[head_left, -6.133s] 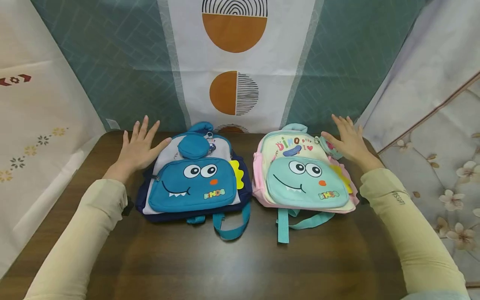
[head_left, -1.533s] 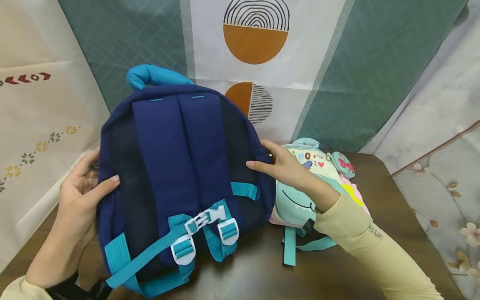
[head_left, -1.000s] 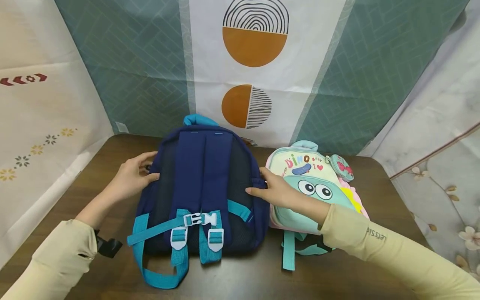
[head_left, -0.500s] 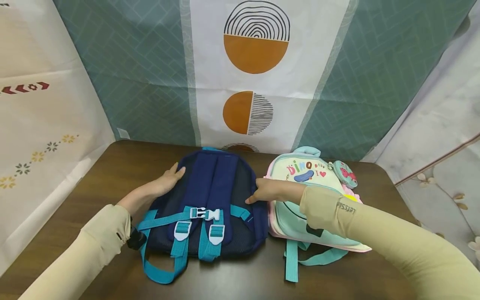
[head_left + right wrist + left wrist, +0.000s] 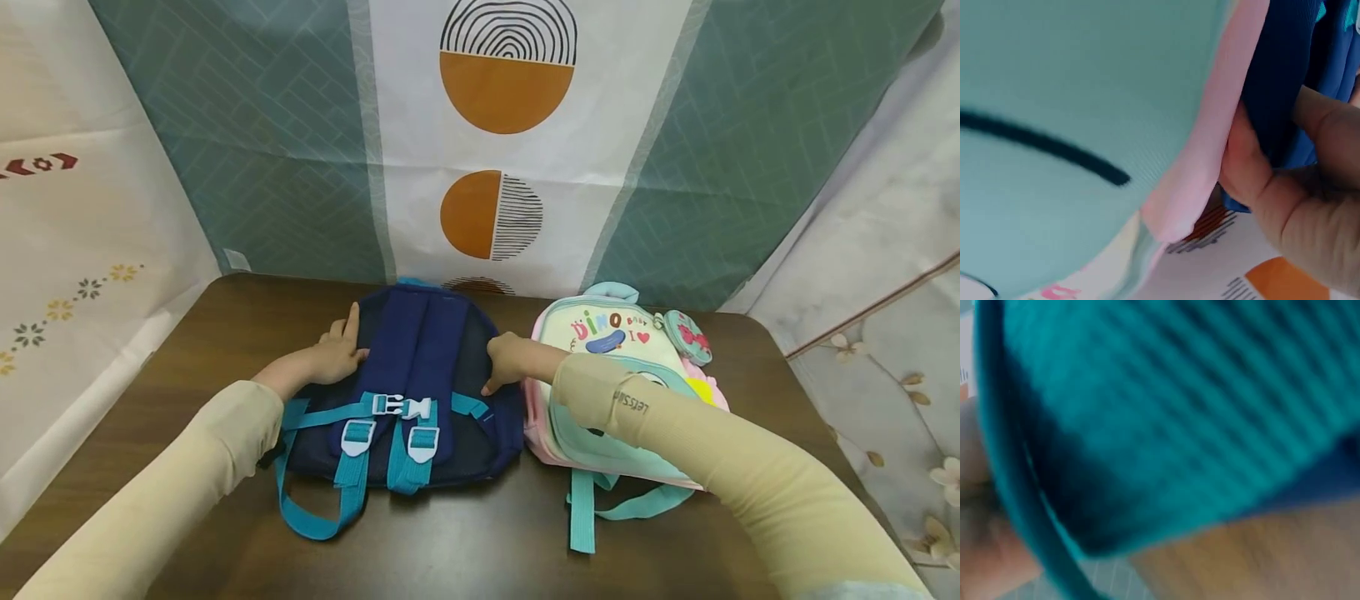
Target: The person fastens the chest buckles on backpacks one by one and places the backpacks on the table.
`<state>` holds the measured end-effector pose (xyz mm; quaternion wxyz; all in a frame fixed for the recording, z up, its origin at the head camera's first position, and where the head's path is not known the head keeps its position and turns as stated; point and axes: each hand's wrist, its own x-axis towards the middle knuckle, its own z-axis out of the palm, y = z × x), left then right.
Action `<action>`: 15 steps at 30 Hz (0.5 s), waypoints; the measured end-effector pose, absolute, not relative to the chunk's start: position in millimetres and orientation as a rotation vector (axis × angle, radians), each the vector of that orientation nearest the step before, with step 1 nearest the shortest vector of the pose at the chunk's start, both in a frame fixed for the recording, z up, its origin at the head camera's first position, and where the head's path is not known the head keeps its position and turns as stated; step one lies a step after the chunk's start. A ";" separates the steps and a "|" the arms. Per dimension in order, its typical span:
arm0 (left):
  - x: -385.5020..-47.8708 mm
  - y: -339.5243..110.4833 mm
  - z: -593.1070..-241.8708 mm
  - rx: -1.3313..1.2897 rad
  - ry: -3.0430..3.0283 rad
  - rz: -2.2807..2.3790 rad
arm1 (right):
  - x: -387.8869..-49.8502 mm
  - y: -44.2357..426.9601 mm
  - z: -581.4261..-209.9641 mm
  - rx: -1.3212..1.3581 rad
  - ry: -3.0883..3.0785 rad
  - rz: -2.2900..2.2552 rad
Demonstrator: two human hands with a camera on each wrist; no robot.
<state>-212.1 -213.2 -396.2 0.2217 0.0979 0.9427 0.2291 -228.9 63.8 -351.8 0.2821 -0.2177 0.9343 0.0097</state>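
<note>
Room to pass over the near tabletop (image 5: pixel 480 550), teal strap loop (image 5: pixel 313 527) jutting in at left, mint strap (image 5: pixel 582 517) at right, narrow gap between navy backpack (image 5: pixel 420 358) and pastel backpack (image 5: pixel 637 367) taken up by the right hand (image 5: pixel 513 360), patterned backdrop (image 5: pixel 416 200) closing the far side.

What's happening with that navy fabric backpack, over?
Left hand touching left side, right hand gripping right side. Navy fabric backpack lying straps-up. Pink-trimmed mint-and-cream backpack close beside right hand.
</note>
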 end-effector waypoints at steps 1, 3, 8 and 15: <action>-211.7 -215.3 -394.5 0.275 2.606 0.618 | -228.3 62.9 -351.2 -0.600 2.532 0.042; -209.6 -221.1 -390.0 0.281 2.594 0.610 | -225.7 62.4 -350.4 -0.626 2.606 0.083; -194.2 -236.5 -375.0 0.327 2.570 0.640 | -207.8 69.2 -350.4 -0.819 2.827 0.225; -156.9 -228.1 -366.4 0.410 2.552 0.694 | -191.9 83.3 -356.1 -1.225 2.782 -0.010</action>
